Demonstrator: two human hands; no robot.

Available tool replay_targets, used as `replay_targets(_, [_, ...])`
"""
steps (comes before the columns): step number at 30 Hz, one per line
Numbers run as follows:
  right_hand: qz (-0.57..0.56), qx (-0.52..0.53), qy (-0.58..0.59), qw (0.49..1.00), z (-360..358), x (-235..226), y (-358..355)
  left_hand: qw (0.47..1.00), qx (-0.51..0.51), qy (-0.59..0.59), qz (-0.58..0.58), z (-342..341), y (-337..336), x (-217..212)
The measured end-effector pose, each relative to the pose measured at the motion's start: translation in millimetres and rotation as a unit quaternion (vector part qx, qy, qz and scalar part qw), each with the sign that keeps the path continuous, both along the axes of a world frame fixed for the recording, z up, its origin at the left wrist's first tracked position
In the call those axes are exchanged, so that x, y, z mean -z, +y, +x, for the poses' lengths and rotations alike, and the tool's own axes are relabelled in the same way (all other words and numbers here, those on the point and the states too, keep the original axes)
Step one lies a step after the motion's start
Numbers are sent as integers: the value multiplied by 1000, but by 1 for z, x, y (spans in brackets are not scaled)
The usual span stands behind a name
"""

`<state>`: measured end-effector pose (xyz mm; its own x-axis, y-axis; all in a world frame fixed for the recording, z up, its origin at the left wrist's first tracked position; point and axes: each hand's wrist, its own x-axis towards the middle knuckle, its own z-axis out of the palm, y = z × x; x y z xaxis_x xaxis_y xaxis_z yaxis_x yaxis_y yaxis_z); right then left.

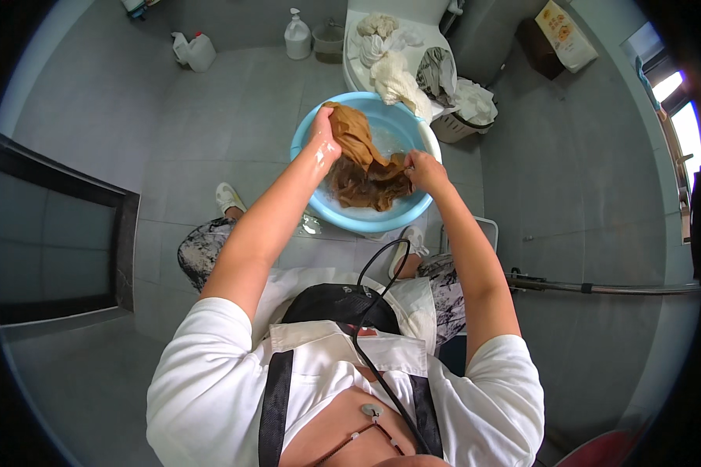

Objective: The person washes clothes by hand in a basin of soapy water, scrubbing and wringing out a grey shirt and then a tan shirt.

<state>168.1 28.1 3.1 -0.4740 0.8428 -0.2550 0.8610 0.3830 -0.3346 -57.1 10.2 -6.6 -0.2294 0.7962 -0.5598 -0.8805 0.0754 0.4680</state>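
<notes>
Brown cloth (354, 138) hangs half out of sudsy water (388, 141) in a blue basin (374, 223); work appears unfinished. The left hand (324, 136) grips it near the left rim; the right hand (426, 172) pinches it near the right. Pale cloths (398, 76) lie beyond.

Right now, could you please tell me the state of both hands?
Left hand: closed, holding brown cloth.
Right hand: closed, also holding brown cloth.
</notes>
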Motion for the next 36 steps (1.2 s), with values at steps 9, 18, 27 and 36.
replay_targets(9, [-87, -8, 343, 935, -26, 40, 6, 995, 38, -60, 70, 30, -6, -63])
replay_targets(18, [-40, 182, 529, 828, -48, -39, -10, 988, 153, -36, -2, -11, -17, -7])
replay_targets(27, [-176, 148, 685, 692, -61, -86, -9, 966, 187, 94, -149, -3, -39, 42])
replay_targets(36, [-299, 164, 532, 775, -17, 1, -1, 949, 182, 249, -71, -16, -33, 95])
